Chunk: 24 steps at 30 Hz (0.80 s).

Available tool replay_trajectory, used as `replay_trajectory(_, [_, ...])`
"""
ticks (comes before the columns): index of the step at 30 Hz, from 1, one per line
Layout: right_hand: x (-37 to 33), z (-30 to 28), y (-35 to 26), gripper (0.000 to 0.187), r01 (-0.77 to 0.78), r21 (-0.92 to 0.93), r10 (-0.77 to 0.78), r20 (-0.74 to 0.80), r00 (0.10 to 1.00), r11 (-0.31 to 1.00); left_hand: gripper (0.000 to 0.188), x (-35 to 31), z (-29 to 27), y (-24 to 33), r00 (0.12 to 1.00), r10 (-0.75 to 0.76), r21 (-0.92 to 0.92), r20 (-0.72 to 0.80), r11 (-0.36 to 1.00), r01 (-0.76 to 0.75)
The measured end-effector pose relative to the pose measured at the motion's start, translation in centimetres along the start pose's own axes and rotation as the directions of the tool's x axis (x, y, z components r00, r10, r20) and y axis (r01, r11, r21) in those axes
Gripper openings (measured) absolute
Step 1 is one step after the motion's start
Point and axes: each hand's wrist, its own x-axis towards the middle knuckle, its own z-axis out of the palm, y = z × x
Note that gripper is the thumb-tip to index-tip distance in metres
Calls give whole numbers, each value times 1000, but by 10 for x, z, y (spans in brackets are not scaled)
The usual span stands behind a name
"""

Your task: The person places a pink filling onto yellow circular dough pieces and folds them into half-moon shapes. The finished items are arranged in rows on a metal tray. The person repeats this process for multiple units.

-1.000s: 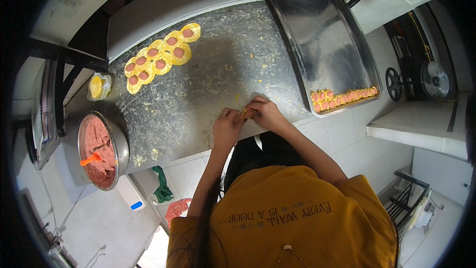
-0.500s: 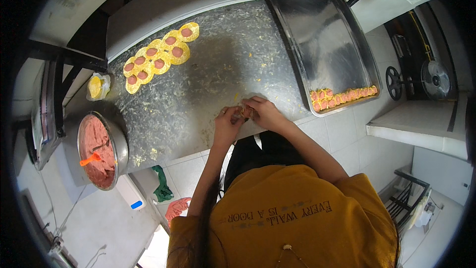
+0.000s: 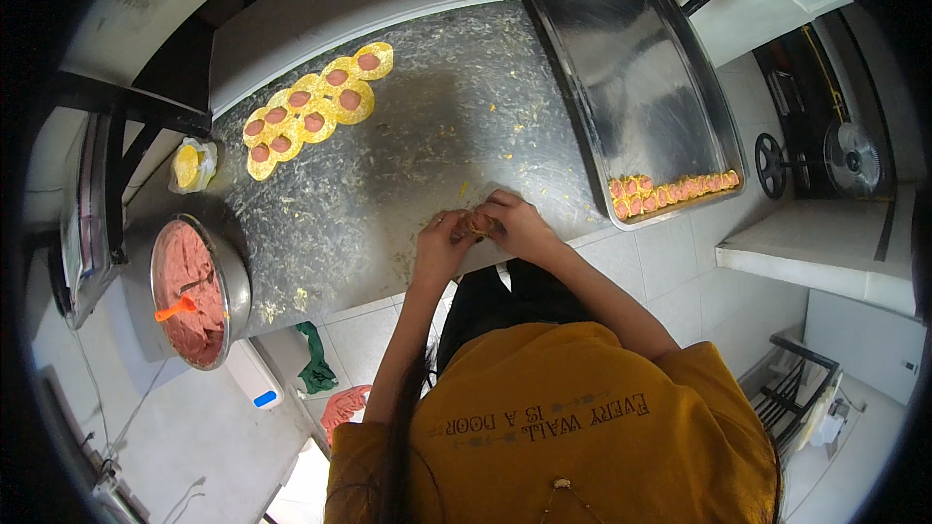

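Close to the table's front edge, my left hand [image 3: 442,245] and my right hand [image 3: 522,227] meet around a small dumpling [image 3: 480,224], a pink meat filling in a thin yellow wrapper. Fingers of both hands are closed on it and partly hide it. Ahead and to the left, several round yellow wrappers [image 3: 361,117] lie overlapping, each with a lump of pink filling on it. A metal tray [image 3: 631,68] to the right holds finished-looking dumplings [image 3: 680,188] in rows along its near end.
A steel bowl [image 3: 240,283] of pink filling, with an orange-handled utensil [image 3: 178,308], stands at the left. Behind it sits a stack of yellow wrappers [image 3: 187,167] in plastic. The grey tabletop [image 3: 330,223] bears white flour smears. A fan [image 3: 854,157] stands far right.
My fingers have shifted slightly around the dumpling, and more of its pink filling shows. The wrappers, bowl and tray stay where they were.
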Motion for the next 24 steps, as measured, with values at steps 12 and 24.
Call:
replay_trajectory(12, [-1,-1,10,28,2,-7,-1,78,997,1000,25,-2,5,-1,995,-48,-5,82,999,48])
replay_trajectory(24, [-4,-1,12,23,-205,251,215,-15,976,946,24,-1,8,-1,989,-88,-51,117,994,95])
